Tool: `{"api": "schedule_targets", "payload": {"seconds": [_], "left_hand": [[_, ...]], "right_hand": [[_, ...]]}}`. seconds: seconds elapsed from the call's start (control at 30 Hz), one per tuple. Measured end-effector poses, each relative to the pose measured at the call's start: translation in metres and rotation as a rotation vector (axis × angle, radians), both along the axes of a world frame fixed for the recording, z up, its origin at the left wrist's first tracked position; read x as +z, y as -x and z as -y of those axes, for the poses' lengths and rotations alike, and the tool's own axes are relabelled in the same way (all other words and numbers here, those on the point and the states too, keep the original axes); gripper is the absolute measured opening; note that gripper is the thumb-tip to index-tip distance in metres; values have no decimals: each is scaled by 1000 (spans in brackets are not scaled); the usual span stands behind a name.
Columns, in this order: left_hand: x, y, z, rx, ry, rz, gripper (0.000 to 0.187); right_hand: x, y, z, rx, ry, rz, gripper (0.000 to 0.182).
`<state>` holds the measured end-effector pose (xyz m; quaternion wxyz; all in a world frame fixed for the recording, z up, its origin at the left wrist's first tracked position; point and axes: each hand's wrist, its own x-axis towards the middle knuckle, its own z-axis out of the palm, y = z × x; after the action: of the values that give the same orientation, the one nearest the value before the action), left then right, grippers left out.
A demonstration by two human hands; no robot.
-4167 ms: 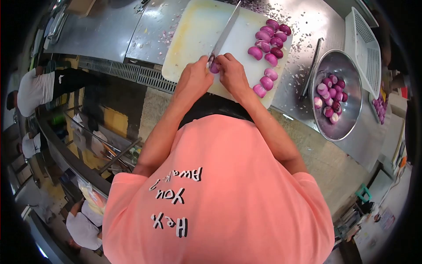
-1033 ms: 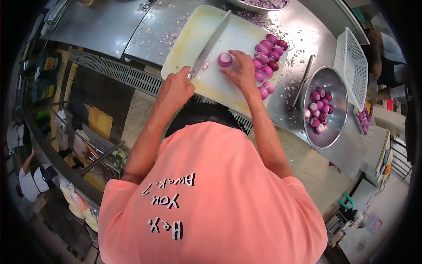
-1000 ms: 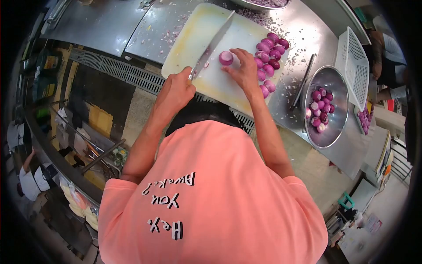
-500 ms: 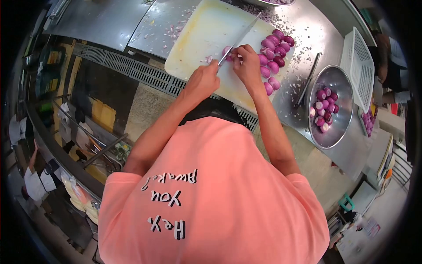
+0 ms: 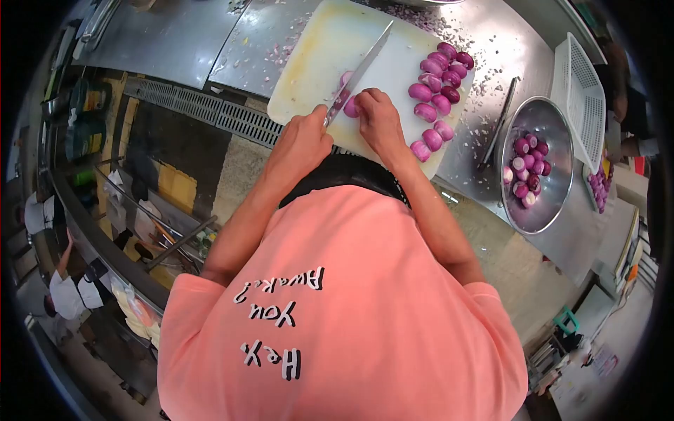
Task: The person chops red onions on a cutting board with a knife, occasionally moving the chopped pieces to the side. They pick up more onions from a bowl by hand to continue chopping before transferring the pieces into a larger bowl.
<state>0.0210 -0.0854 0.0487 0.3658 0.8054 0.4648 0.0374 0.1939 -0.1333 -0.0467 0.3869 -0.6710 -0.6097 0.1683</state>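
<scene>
My left hand (image 5: pixel 300 144) is closed round the handle of a long kitchen knife (image 5: pixel 368 59), whose blade slants up and right over the white cutting board (image 5: pixel 309 59). My right hand (image 5: pixel 382 125) pinches a peeled red onion (image 5: pixel 352 107) on the board, just right of the blade. Left of the blade, partly covered by it, lie purple onion pieces (image 5: pixel 345 78). Several peeled red onions (image 5: pixel 432 81) sit in rows along the board's right side.
Right of the board, a dark thin tool (image 5: pixel 500 123) rests on the steel table (image 5: pixel 484 42). A steel bowl (image 5: pixel 516 214) with several red onions stands beside it, near a white plastic basket (image 5: pixel 579 105). Onion scraps litter the table. Another person (image 5: pixel 67 291) is far left.
Both hands have shifted left and towards my body. The knife has moved the same way, and its blade now lies left of the onion under my right fingers.
</scene>
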Motion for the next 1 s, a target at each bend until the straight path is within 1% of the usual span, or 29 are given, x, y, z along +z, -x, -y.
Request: {"api": "schedule_targets", "payload": {"seconds": [0.07,0.13,0.17,0.2,0.23,0.3,0.37,0.4,0.43,0.47,0.5,0.53,0.6,0.63,0.7,0.73,0.77,0.8,0.83,0.9,1.0], "left_hand": [[-10,-5,2,-5,-11,12,21],[-36,-17,1,-2,-22,28,24],[-58,-29,-7,-5,-97,91,27],[-69,-36,-11,-7,-173,155,31],[-51,-39,-13,-12,-173,154,31],[-17,-42,-17,-37,-26,69,30],[-10,-27,-5,-40,-18,49,29],[-12,-22,0,-37,4,25,28],[-24,-25,0,-48,11,17,28],[-42,-32,0,-50,-50,43,27],[-41,-40,-1,-49,-116,73,25],[-37,-42,-4,-49,-114,75,25],[-24,-45,-11,-37,-16,101,24],[-20,-41,-9,-37,-25,100,24],[-10,-28,1,-31,3,29,26],[-22,-31,0,-39,7,23,26],[-45,-36,-1,-41,-60,19,27],[-45,-44,0,-39,-128,17,28],[-43,-46,-4,-38,-127,19,28],[-31,-50,-12,-49,-5,88,27],[-11,-36,1,-46,-25,24,27]], "right_hand": [[-3,1,0,-14,-45,1,19],[-7,1,-2,-19,-91,6,20],[-9,0,-1,-15,-75,16,20],[-11,-1,-2,-10,-60,28,20],[-12,-1,-2,-15,-61,27,20],[-14,-3,-1,2,-150,29,19],[-13,-5,0,-19,-128,17,19],[-13,-4,3,-34,-93,0,19],[-16,-3,4,-45,-86,-8,19],[-18,-2,4,-50,-105,-8,18],[-18,-2,4,-52,-129,-4,17],[-18,-3,4,-52,-128,-3,17],[-16,-4,4,-36,-142,-11,16],[-15,-5,2,-37,-151,-11,16],[-16,-3,5,-51,-142,-56,14],[-17,-3,5,-59,-138,-62,14],[-18,-3,5,-62,-147,-61,14],[-19,-3,6,-62,-157,-59,14],[-19,-3,6,-61,-156,-57,14],[-18,-4,6,-51,-170,-44,13],[-18,-4,7,-63,-173,-85,12]]}}
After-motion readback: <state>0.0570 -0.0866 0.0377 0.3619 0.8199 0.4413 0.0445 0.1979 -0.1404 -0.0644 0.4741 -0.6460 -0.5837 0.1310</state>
